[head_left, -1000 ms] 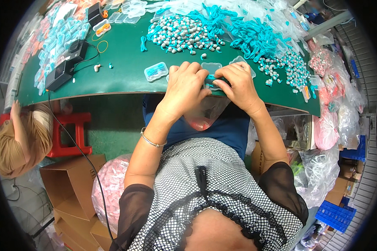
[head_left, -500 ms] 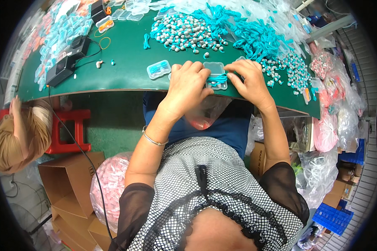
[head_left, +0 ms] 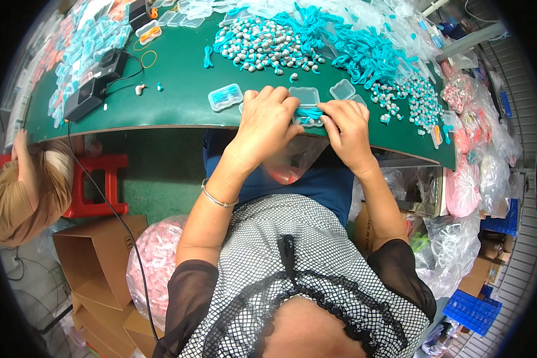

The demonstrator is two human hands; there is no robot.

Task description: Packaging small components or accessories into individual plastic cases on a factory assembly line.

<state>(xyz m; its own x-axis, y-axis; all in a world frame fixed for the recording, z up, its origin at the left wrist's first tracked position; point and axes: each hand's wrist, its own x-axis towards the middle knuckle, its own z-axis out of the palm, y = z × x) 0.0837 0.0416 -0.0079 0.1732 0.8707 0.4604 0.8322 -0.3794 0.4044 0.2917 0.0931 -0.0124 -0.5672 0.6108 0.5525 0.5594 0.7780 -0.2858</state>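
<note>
Head view: left hand [head_left: 267, 122] and right hand [head_left: 347, 128] fingers pinching teal cord [head_left: 309, 114] into clear plastic case [head_left: 305, 96] at green bench [head_left: 179, 77] edge

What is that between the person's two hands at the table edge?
In the head view, a small clear plastic case holding a turquoise cord lies between the left hand and right hand, both touching it.
</note>
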